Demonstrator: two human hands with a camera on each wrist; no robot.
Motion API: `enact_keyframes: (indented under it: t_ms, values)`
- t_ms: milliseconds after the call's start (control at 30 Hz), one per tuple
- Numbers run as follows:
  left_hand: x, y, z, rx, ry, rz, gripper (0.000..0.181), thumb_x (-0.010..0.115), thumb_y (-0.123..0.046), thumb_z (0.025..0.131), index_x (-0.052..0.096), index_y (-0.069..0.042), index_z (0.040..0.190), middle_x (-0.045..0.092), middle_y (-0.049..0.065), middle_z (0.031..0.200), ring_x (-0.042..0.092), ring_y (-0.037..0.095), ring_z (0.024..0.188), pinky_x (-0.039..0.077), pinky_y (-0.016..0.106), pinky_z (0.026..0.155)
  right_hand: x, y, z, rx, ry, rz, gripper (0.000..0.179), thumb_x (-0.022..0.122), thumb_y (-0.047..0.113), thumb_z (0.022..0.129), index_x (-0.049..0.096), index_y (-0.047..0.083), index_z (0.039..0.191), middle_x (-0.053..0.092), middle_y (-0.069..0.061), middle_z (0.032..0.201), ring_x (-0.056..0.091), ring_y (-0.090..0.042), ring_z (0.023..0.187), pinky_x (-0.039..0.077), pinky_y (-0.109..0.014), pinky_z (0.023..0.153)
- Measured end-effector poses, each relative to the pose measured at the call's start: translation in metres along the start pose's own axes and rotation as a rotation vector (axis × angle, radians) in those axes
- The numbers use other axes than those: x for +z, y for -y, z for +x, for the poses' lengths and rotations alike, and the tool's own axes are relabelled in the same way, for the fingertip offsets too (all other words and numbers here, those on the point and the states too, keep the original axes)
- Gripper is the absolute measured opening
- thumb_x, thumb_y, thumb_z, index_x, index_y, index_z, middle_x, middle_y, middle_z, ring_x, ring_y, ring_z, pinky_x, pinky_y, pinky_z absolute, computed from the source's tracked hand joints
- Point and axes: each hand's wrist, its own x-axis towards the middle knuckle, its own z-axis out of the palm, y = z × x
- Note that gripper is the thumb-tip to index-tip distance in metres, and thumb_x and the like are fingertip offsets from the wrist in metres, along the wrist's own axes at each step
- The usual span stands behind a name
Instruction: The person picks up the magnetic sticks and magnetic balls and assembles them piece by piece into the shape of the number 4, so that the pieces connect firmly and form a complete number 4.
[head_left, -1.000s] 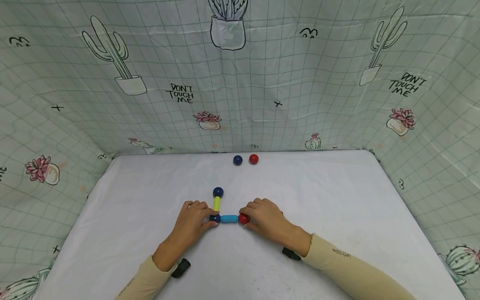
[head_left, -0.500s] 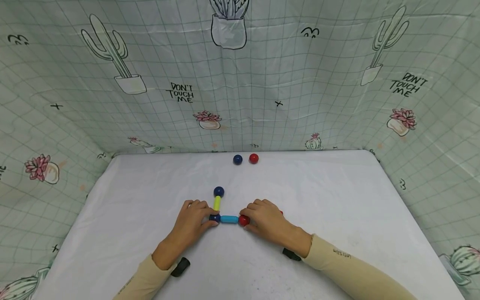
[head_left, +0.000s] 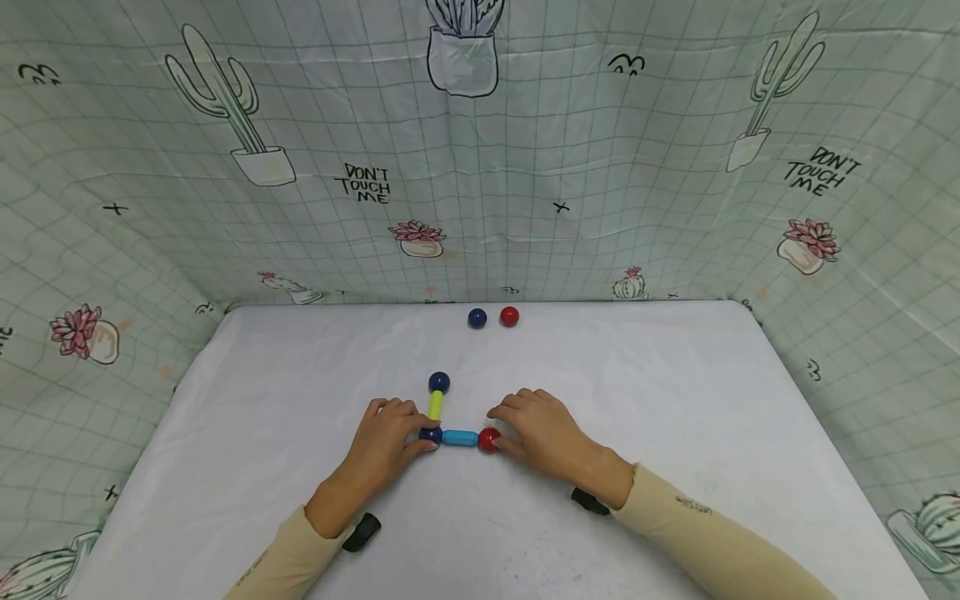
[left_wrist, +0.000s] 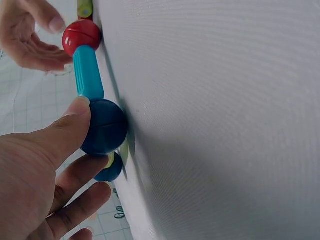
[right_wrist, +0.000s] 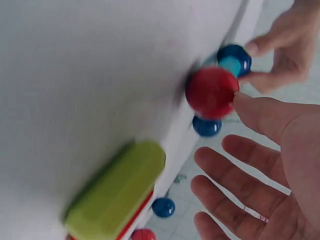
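Observation:
My left hand (head_left: 386, 437) pinches a dark blue ball (left_wrist: 106, 127) between thumb and fingertips. From that ball a light blue rod (head_left: 460, 438) runs right to a red ball (head_left: 489, 440). A yellow-green rod (head_left: 436, 406) leads away from it to another dark blue ball (head_left: 439, 382), so the pieces form an L on the white table. My right hand (head_left: 543, 433) has its fingers spread apart from the red ball, with the thumb tip right at its surface. The head view hides a green rod (right_wrist: 117, 190) and a red piece (right_wrist: 139, 212) behind this hand.
Near the table's far edge lie a loose dark blue ball (head_left: 477, 318) and a loose red ball (head_left: 509, 317). A cloth (head_left: 480, 167) printed with cacti hangs behind and at both sides of the white table (head_left: 675, 392).
My right hand has loosened its grip on the red ball; its fingers have lifted away and the hand has shifted slightly right. The left hand keeps its pinch on the dark blue ball.

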Motion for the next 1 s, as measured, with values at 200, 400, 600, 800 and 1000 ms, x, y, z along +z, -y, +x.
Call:
enact_keyframes:
  t_ms: [200, 400, 600, 800, 1000]
  values:
    - [0.002, -0.001, 0.0, -0.005, 0.0, 0.001, 0.025, 0.091, -0.02, 0.083, 0.085, -0.013, 0.106, 0.067, -0.001, 0.086, 0.062, 0.02, 0.088, 0.046, 0.048, 0.1, -0.005, -0.016, -0.005, 0.048, -0.048, -0.011, 0.031, 0.089, 0.017, 0.087, 0.079, 0.01, 0.114, 0.078, -0.003, 0.108, 0.069, -0.022, 0.099, 0.056, -0.038, 0.086]
    - [0.003, -0.001, 0.0, -0.008, -0.002, 0.012, 0.025, 0.091, -0.02, 0.083, 0.085, -0.013, 0.106, 0.068, -0.001, 0.086, 0.062, 0.02, 0.087, 0.046, 0.048, 0.1, -0.004, -0.031, -0.014, 0.084, -0.057, -0.018, 0.025, 0.088, 0.011, 0.085, 0.079, 0.007, 0.109, 0.078, -0.004, 0.103, 0.069, -0.024, 0.094, 0.056, -0.039, 0.082]
    - [0.004, 0.0, -0.002, -0.002, -0.015, 0.022, 0.026, 0.092, -0.023, 0.082, 0.085, -0.014, 0.105, 0.068, -0.002, 0.085, 0.062, 0.019, 0.087, 0.047, 0.048, 0.099, -0.002, -0.041, -0.02, 0.096, -0.047, 0.001, 0.019, 0.087, 0.009, 0.086, 0.081, 0.007, 0.104, 0.078, -0.004, 0.097, 0.069, -0.023, 0.089, 0.056, -0.039, 0.077]
    - [0.004, -0.001, -0.002, -0.002, -0.012, 0.02, 0.026, 0.092, -0.023, 0.082, 0.085, -0.013, 0.106, 0.068, -0.002, 0.086, 0.062, 0.02, 0.087, 0.046, 0.049, 0.1, -0.002, -0.044, -0.024, 0.093, -0.042, 0.013, 0.014, 0.089, 0.011, 0.085, 0.082, 0.009, 0.097, 0.077, -0.001, 0.09, 0.069, -0.021, 0.083, 0.055, -0.037, 0.075]
    - [0.004, -0.001, -0.001, 0.002, -0.011, 0.031, 0.025, 0.091, -0.022, 0.083, 0.085, -0.013, 0.106, 0.067, -0.001, 0.085, 0.061, 0.02, 0.087, 0.046, 0.049, 0.099, -0.003, -0.047, -0.028, 0.132, -0.043, 0.001, 0.011, 0.089, 0.009, 0.084, 0.081, 0.011, 0.092, 0.075, 0.002, 0.084, 0.066, -0.019, 0.077, 0.055, -0.038, 0.074]
